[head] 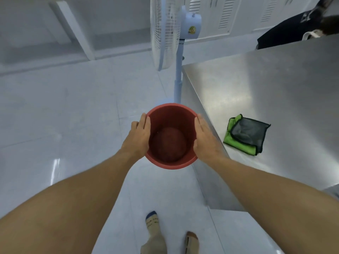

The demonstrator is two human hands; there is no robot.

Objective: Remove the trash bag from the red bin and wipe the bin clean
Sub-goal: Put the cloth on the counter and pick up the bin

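Observation:
The red bin (171, 114) is round and upright, and I look straight down into it; its inside is bare red with no bag in it. My left hand (139, 134) presses flat against its left outer wall and my right hand (204, 138) against its right outer wall, holding it between them above the floor. A folded green and dark grey cloth (245, 134) lies on the steel table, to the right of the bin. No trash bag is in view.
A steel table (266, 85) fills the right side, its corner close to the bin. A white standing fan (172, 39) rises just behind the bin. Pale tiled floor (64, 110) spreads to the left. My socked feet (156, 233) are below.

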